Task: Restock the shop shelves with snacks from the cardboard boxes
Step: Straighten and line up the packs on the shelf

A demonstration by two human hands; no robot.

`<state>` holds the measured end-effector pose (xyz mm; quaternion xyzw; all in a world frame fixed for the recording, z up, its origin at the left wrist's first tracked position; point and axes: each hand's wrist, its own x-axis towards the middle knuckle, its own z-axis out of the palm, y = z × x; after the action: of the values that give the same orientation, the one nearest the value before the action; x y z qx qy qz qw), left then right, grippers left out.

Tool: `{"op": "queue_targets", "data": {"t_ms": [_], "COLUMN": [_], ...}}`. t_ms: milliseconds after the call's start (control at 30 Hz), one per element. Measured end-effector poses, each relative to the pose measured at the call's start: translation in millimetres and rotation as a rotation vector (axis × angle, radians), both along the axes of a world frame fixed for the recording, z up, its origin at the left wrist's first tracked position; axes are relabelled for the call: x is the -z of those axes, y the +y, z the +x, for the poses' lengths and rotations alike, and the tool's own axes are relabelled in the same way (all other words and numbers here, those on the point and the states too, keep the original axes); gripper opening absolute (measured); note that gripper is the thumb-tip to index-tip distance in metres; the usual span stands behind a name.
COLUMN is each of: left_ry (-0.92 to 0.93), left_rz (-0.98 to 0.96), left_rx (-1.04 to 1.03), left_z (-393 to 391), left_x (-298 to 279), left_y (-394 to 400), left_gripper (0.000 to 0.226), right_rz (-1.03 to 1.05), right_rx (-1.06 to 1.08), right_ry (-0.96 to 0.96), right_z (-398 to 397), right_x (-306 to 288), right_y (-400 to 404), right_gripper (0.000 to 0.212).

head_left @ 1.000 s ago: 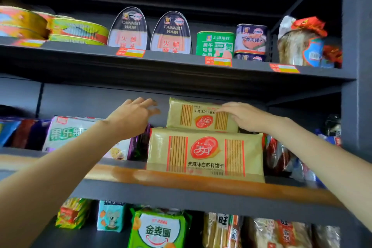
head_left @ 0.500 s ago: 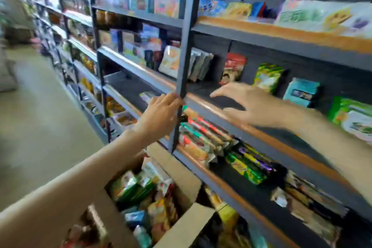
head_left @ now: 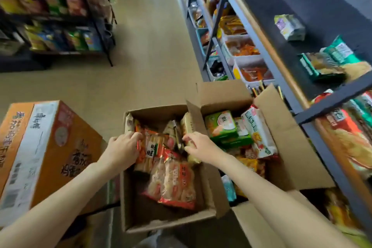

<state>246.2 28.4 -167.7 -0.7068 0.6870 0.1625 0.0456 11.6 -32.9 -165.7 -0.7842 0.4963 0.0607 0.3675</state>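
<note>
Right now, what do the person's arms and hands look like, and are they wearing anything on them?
Both forearms are bare as far as the picture shows: no sleeves, gloves, watch or bracelets. The left hand and right hand show no rings that I can make out.

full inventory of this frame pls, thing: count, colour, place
open boxes: 2, brown, floor centre, side by side
sealed box: 1, orange and white, floor left
cracker packs: several, red and clear, in the left open box
green packs: a few, in the right open box
shelves: grey, right, part stocked
far rack: dark, upper left, blurred bags
left hand: grips a red pack
right hand: grips a pale pack
</note>
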Motion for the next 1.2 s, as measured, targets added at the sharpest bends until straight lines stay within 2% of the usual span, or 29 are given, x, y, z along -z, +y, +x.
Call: {"op": "queue_targets", "data": {"t_ms": [100,233,300,433,567,633,700,767,800,867,900,967,1033,1100,1167,1200], "left_ry": [-0.009,-0.031,-0.023,0.047,0.108,0.228,0.364,0.433,0.406,0.305,0.325,0.543,0.871,1.112,1.227,1.269], "left_rz": [0.055,0.117,0.122,0.144,0.163,0.189,0.273,0.376,0.366,0.191,0.113,0.045,0.120,0.243,0.332,0.370], "left_rx": [-0.044,-0.073,-0.088,-0.119,-0.142,-0.166,-0.144,-0.128,-0.118,-0.106,-0.112,-0.091,-0.061,-0.017,0.078,0.139], "left_z": [20.9,32.9,32.7,27.9,27.0,24.8,18.2,3.1,-4.7,-13.4,-17.4,-26.9,-41.1,-56.2,-73.4,-85.2], "left_x": [37.9,77.2,96.2,117.2,106.5,88.8,64.8,39.5,25.2,-4.0,-21.3,-58.8,-98.5,-133.7,-164.3,-179.3], "left_y": [5.8,8.4,10.9,25.5,25.5,13.1,-3.0,-19.7,-28.7,-46.9,-57.0,-77.0,-86.8,-83.8,-75.2,-71.0], "left_gripper": [0.039,0.037,0.037,0.044,0.044,0.046,0.056,0.067,0.067,0.055,0.050,0.041,0.026,0.021,0.020,0.023], "right_rz": [0.028,0.053,-0.007,-0.200,-0.366,-0.480,-0.532,-0.553,-0.568,-0.629,-0.695,-0.886,-1.048,-1.082,-1.011,-0.910], "right_rx": [-0.165,-0.479,-0.613,-0.807,-0.867,-0.791,-0.665,-0.523,-0.422,-0.254,-0.193,-0.057,0.156,0.399,0.660,0.781], "right_ry": [0.071,0.340,0.453,0.532,0.408,0.322,0.214,0.050,-0.028,-0.090,-0.107,-0.148,-0.144,-0.161,-0.184,-0.205], "right_z": [50.6,73.0,73.2,78.4,81.8,74.5,69.0,64.8,63.8,58.2,52.4,34.2,7.2,-26.0,-71.5,-95.7], "right_x": [77.9,160.2,189.0,210.6,186.3,153.0,113.5,64.1,37.4,-16.2,-40.8,-87.7,-134.8,-181.9,-214.7,-227.1], "right_y": [-6.2,-10.2,-13.8,-10.5,-10.7,-19.2,-33.5,-45.9,-50.4,-53.9,-53.3,-49.0,-39.6,-17.3,13.6,32.2], "right_gripper": [0.035,0.059,0.061,0.048,0.027,0.013,0.015,0.008,0.007,0.005,0.005,0.004,0.026,0.045,0.057,0.064]}}
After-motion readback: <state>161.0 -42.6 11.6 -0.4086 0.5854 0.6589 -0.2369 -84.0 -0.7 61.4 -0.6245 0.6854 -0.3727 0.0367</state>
